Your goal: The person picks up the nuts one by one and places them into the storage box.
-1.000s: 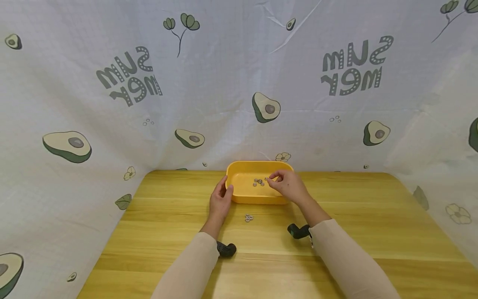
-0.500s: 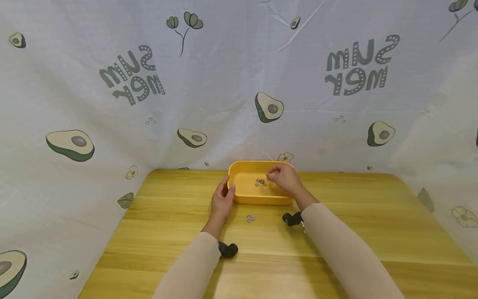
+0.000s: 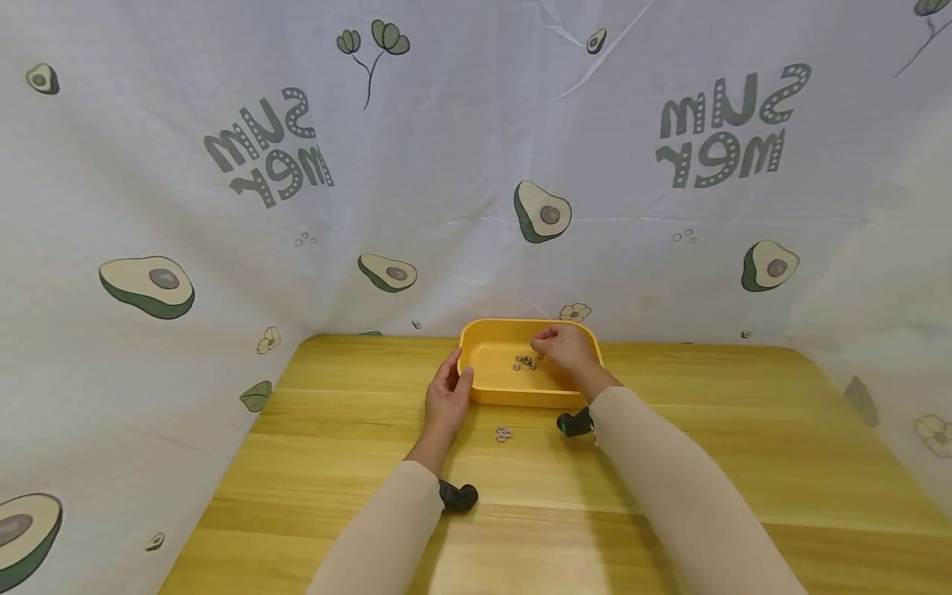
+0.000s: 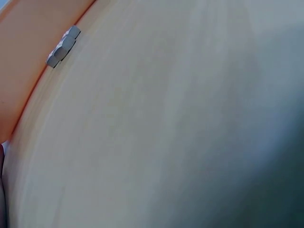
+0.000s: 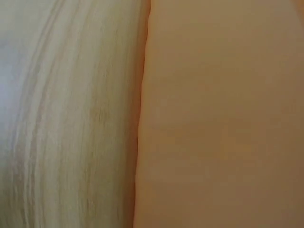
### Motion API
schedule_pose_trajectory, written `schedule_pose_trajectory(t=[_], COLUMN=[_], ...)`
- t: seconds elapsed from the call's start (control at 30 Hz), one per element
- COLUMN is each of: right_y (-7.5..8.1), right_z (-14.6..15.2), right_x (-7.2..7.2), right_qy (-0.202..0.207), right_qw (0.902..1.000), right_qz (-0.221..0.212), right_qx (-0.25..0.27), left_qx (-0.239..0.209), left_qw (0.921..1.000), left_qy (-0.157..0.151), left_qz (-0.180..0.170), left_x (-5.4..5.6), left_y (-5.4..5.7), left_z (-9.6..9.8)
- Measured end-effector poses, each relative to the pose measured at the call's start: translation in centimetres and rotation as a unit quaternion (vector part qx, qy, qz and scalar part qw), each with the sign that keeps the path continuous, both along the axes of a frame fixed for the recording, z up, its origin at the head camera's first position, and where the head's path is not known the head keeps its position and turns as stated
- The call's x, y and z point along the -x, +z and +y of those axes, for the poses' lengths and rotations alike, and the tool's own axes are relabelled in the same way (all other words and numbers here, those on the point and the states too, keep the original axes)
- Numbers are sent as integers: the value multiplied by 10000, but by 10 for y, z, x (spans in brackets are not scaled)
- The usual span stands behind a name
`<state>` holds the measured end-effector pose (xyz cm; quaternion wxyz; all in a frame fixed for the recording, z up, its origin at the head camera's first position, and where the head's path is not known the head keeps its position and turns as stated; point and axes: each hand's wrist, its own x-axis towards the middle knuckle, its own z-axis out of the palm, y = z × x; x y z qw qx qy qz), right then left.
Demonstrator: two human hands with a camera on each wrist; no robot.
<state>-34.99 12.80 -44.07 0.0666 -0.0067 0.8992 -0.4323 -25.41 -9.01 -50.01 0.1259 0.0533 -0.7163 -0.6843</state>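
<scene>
A yellow plastic tray [image 3: 535,398] stands at the back of the table, with several small metal nuts [image 3: 518,367] on its floor. My left hand [image 3: 446,397] holds the tray's left end, thumb near the front corner and fingers along the outer side. Reaching over the front wall, my right hand [image 3: 565,349] has its thumb and index finger drawn together at a nut [image 3: 540,356], largely hidden by the fingertips. Three more hex nuts [image 3: 503,433] lie in a cluster on the table before the tray; the left wrist view shows these nuts [image 4: 64,46] close to the tray wall [image 4: 40,33].
The wooden table [image 3: 357,413] extends to both sides of the tray. A white printed cloth [image 3: 446,165] hangs right behind the table. Black wrist devices [image 3: 459,497] stick out at both cuffs. The tray wall [image 5: 218,114] fills much of the right wrist view.
My right thumb and index finger have closed together at the nut, and the right forearm has swung inward. My left hand keeps its hold on the tray. The whole head view has shifted slightly.
</scene>
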Motion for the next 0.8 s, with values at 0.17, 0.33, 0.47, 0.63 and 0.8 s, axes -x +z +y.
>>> schedule_pose_trajectory(t=[0.17,0.33,0.47,0.63,0.8], right_y=[-3,-5,-6,-7,-7], right_z=[-1,-2,-2,-1,0], right_x=[2,3,4,6,5], right_qy=[-153,-193,-244,-308,-370], right_qw=[9998,9997,9994,9992,9989], right_qz=[-83,-89,-151,-123,-95], right_qx=[54,141,187,243,282], left_qx=[-81,-13,9,10,17], left_qw=[9999,9999,9999,9999,9999], left_qy=[-14,-15,-7,-5,6], left_qz=[-110,-122,-146,-143,-155], left_x=[0,0,0,0,1], left_y=[-1,0,1,1,0], left_z=[1,0,0,0,1])
